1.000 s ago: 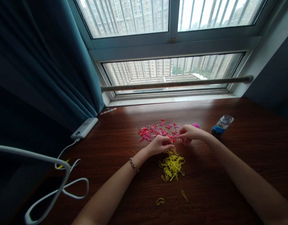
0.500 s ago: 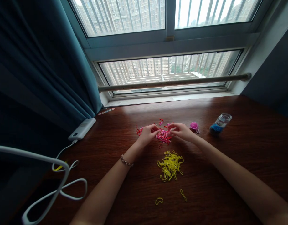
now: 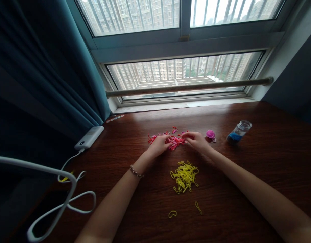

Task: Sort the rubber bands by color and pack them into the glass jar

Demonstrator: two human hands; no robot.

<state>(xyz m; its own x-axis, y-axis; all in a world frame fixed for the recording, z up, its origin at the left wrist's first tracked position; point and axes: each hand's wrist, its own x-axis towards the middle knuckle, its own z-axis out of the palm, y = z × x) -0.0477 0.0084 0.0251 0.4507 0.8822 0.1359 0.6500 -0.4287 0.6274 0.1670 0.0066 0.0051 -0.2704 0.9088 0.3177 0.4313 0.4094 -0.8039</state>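
Leftward shifts have been made since 1 second ago: the left hand (image 3: 159,145) is now set among the red and pink bands (image 3: 176,143), and the right hand (image 3: 197,141) at their right edge, each half-curled, though whether any band is gripped cannot be told. Open desk (image 3: 145,217) is left between the bands and the windowsill (image 3: 186,104), while the near side is taken up by a heap of yellow bands (image 3: 185,177). Rightward, room is limited by a pink cup (image 3: 210,134) and a glass jar (image 3: 239,132).

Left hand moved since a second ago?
Yes: judged against the window rail, the left hand has shifted leftward and closer to it.
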